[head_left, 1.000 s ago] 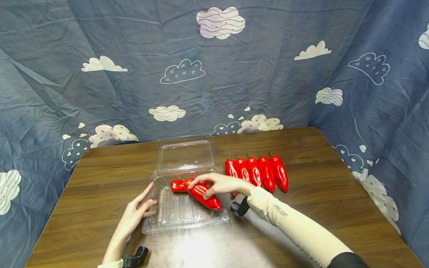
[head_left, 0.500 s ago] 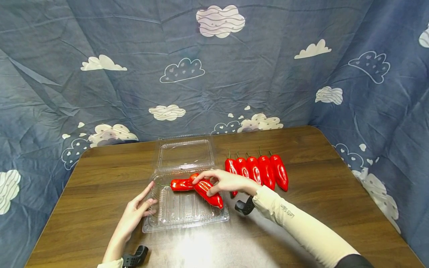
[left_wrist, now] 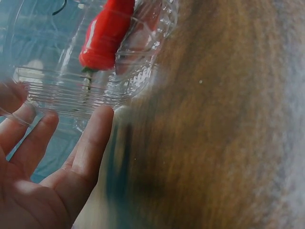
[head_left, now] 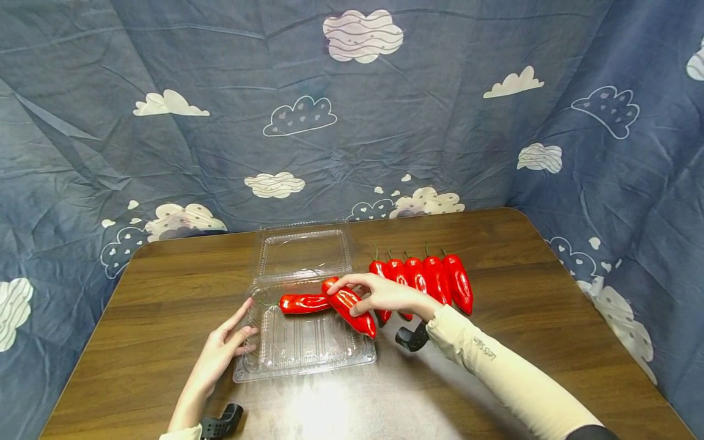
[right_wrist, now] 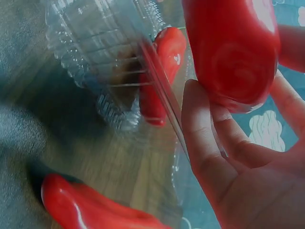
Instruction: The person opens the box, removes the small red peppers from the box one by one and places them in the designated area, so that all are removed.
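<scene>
My right hand (head_left: 385, 293) grips a glossy red pepper (head_left: 348, 305) between thumb and fingers, tilted over the right part of a clear plastic clamshell box (head_left: 286, 368). In the right wrist view the held pepper (right_wrist: 231, 47) fills the top, fingertips against its lower end. Another red pepper (head_left: 301, 304) lies crosswise inside the box near its back, green stem to the left; the held one covers its right end. My left hand (head_left: 216, 354) rests with extended fingers against the box's left wall; in the left wrist view the index finger (left_wrist: 95, 138) touches the ridged side.
Several red peppers (head_left: 437, 278) lie side by side on the wooden table (head_left: 511, 342), stems toward the back, right of the box. The open lid (head_left: 305, 252) lies flat behind the box. A blue cloud-print curtain (head_left: 440, 134) hangs behind the table.
My right hand has moved to the right and slightly back with its pepper, uncovering more of the pepper lying in the box. The left hand has stayed against the box.
</scene>
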Action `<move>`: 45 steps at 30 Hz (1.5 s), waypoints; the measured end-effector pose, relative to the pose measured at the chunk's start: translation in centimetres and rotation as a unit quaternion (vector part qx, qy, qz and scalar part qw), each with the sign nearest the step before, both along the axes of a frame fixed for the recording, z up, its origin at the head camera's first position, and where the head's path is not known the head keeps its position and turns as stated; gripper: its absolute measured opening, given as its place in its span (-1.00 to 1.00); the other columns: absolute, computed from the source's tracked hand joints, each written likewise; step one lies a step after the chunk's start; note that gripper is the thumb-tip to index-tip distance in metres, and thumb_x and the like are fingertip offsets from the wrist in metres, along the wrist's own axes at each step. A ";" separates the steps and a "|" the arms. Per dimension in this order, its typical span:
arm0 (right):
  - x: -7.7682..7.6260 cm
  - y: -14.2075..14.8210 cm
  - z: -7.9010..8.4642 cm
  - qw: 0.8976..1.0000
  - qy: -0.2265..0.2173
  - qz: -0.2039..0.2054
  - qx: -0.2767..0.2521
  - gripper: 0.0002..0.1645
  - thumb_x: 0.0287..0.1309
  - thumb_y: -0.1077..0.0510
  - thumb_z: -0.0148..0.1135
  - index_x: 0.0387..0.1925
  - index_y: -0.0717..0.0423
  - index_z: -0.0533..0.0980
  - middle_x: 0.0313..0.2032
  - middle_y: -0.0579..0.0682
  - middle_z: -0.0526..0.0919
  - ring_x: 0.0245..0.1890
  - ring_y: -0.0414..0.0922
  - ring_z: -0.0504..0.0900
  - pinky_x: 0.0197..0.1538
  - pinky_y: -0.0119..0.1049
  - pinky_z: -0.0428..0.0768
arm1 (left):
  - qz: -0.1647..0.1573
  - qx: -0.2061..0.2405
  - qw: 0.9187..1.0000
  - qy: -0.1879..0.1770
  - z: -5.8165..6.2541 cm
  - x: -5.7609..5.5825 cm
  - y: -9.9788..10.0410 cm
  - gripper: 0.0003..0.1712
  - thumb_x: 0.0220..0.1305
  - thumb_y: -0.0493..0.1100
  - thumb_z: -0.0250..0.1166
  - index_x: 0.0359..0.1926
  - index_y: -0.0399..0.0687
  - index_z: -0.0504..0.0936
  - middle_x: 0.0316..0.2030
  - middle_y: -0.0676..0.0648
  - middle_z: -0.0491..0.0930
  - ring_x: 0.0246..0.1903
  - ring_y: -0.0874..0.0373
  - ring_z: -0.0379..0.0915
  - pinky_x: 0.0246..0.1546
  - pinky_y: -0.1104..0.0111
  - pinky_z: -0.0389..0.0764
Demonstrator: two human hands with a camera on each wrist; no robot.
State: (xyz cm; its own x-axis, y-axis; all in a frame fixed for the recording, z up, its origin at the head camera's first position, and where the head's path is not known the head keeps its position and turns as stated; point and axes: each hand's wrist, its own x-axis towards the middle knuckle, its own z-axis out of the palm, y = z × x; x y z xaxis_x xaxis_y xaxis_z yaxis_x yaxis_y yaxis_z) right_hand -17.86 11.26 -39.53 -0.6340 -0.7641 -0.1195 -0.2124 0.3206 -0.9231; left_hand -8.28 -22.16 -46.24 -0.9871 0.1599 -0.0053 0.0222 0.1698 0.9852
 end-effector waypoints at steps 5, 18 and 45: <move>0.0 0.8 0.2 1.000 -0.009 -0.025 0.007 -0.40 0.04 0.36 0.24 0.16 -0.05 0.48 0.03 0.01 0.48 -0.17 -0.04 0.47 -0.17 -0.24 0.57 | -0.001 -0.003 1.000 0.005 0.0 0.0 0.0 -0.41 0.46 -0.27 0.00 0.45 -0.19 0.11 0.45 -0.20 -0.03 0.05 0.01 0.45 -0.13 0.21 0.65; -0.1 3.0 0.3 0.997 0.016 -0.070 0.025 -0.42 0.07 0.27 0.24 0.17 -0.10 0.47 0.16 0.00 0.41 0.03 0.01 0.39 -0.04 -0.16 0.52 | 0.003 -0.015 1.000 0.001 -0.3 -0.1 -0.1 -0.40 0.47 -0.24 0.00 0.46 -0.18 0.09 0.45 -0.18 -0.03 0.09 -0.13 0.40 -0.13 0.28 0.65; -0.8 7.0 -0.1 0.991 0.058 -0.121 0.018 -0.42 0.05 0.26 0.27 0.16 0.04 0.44 0.08 0.10 0.48 0.07 0.04 0.40 0.04 -0.10 0.46 | 0.003 -0.008 1.000 0.003 -0.4 -0.2 -0.1 -0.40 0.47 -0.26 -0.01 0.46 -0.17 0.09 0.45 -0.19 -0.02 0.06 0.02 0.45 -0.13 0.25 0.65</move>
State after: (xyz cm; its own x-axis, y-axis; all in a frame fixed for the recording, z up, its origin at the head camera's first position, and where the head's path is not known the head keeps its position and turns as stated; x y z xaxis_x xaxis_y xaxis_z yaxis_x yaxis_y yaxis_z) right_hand -18.70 18.27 -39.62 -0.8087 -0.5852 -0.0591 -0.2301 0.4072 -0.8839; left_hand -8.50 -22.22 -46.59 -0.9880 0.1545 -0.0012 0.0280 0.1866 0.9820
